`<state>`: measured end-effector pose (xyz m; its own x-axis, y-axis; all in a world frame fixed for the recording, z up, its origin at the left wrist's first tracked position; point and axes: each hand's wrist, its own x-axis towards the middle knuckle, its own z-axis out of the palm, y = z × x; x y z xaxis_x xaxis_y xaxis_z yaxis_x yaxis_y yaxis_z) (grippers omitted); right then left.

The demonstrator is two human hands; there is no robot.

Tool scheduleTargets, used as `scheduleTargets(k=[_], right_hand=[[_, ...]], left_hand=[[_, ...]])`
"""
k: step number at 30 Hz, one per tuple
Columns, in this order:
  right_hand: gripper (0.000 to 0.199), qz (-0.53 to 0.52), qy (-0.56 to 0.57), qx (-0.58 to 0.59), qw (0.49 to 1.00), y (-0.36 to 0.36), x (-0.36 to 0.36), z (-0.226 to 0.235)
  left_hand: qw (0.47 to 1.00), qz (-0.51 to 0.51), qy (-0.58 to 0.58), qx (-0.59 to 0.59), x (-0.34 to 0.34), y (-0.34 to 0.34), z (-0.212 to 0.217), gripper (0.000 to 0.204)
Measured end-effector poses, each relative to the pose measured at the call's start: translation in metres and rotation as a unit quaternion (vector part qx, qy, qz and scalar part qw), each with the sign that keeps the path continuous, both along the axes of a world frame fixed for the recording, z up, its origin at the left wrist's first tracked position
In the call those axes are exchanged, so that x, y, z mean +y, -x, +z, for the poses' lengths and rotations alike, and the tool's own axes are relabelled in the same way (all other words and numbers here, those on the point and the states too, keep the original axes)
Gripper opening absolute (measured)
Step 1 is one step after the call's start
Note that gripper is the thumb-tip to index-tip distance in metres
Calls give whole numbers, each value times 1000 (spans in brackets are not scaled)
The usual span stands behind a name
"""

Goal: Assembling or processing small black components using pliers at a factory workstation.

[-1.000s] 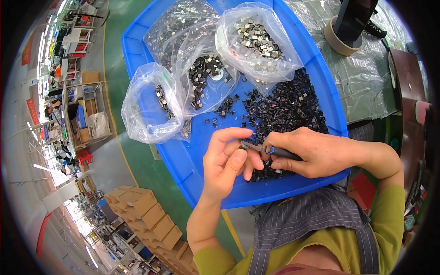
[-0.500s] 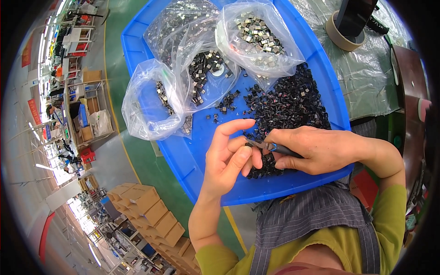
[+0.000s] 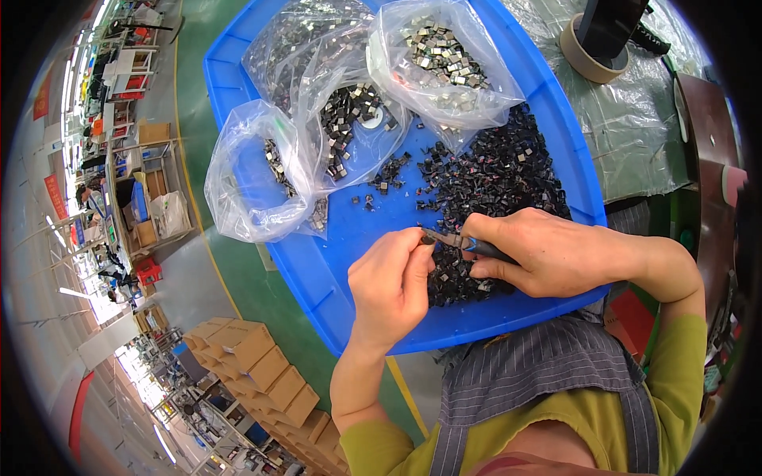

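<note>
My left hand [image 3: 389, 282] is closed, its thumb and forefinger pinching a small dark part [image 3: 427, 239]. My right hand [image 3: 548, 254] grips pliers [image 3: 486, 248] with black and blue handles. Their metal jaws point left and meet the pinched part; whether they bite on it I cannot tell. Beneath both hands lies a pile of small black plastic pieces [image 3: 508, 174] in a large blue tray [image 3: 357, 226]. Toward the tray's far side, clear plastic bags hold small parts with shiny metal faces: one at the left [image 3: 254, 218], a middle one [image 3: 345, 119] and one farther right [image 3: 448, 55].
A tape roll [image 3: 599, 67] with a black device in it stands on a plastic-covered surface [image 3: 635, 135] to the right. Stacked cardboard boxes [image 3: 254, 357] are on the floor at the lower left. Shelves [image 3: 151, 190] and workbenches line the far left.
My left hand has closed from spread fingers into a pinch on the small part. The pliers' tips now meet that part. The view has shifted slightly.
</note>
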<state>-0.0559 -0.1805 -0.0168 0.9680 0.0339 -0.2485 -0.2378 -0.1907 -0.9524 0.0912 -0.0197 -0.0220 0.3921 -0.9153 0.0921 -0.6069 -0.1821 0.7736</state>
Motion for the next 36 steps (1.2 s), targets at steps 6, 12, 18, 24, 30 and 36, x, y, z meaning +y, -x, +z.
scheduleTargets(k=[6,12,18,24,30,36], right_hand=[[25,0,24,-6,1000,0,2,-2],[25,-2,45,-21,999,2,1,-4],[25,13,3,-4,1000,1,1,-1],[28,18,-9,-10,1000,2,-2,0],[27,37,-33,-17,999,2,-4,-3],[29,60,-4,3,998,1,-6,2]], left_hand=[[995,-2,-22,96,0,-7,7,5],[986,-32,-62,151,1,-10,5,7],[985,-63,85,-134,-1,-7,-1,7],[986,-25,-15,163,4,-9,5,10],[964,-57,5,259,5,-14,7,14],[962,-63,1,267,6,-16,7,14]])
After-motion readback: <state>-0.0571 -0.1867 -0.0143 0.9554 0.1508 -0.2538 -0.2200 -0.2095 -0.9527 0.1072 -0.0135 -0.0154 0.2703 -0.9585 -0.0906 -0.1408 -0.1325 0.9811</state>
